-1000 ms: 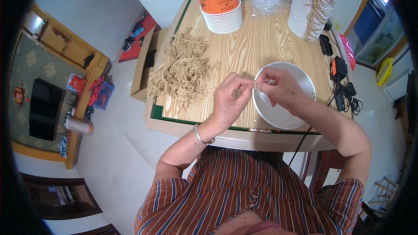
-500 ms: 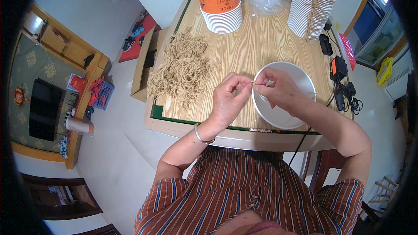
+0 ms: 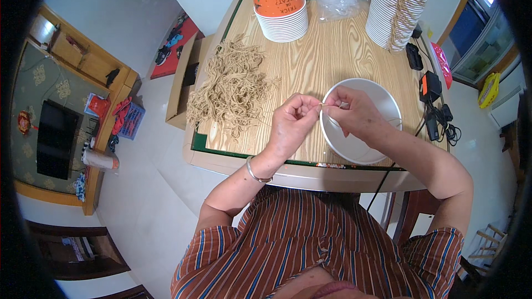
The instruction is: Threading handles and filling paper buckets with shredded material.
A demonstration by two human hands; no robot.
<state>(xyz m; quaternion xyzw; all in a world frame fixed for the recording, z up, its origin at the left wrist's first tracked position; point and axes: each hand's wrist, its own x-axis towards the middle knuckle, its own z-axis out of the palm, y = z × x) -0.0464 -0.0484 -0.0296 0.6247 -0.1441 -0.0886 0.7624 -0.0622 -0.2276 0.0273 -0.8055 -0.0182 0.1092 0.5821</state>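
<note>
My left hand (image 3: 295, 123) and my right hand (image 3: 354, 112) meet fingertip to fingertip at the left rim of a white paper bucket (image 3: 372, 147). Both pinch a thin tan cord (image 3: 321, 104) between thumb and forefinger. A strand of that cord runs across the bucket's mouth and shows again at its right rim, near my right wrist. My right hand hovers over the opening and hides part of it. To the left of my left hand lies a loose heap of tan cords (image 3: 230, 88) on the wood-grain table.
At the far side stand an orange-printed bucket stack (image 3: 281, 22), a clear plastic bag (image 3: 334, 0) and a tall white stack (image 3: 390, 19) with cords hanging down it. Black power adapters (image 3: 431, 88) and cables line the right edge. A cardboard box (image 3: 180, 91) sits beyond the left edge.
The two hands stay nearly in place, with only slight finger movement at the cord. The heap and buckets have not moved.
</note>
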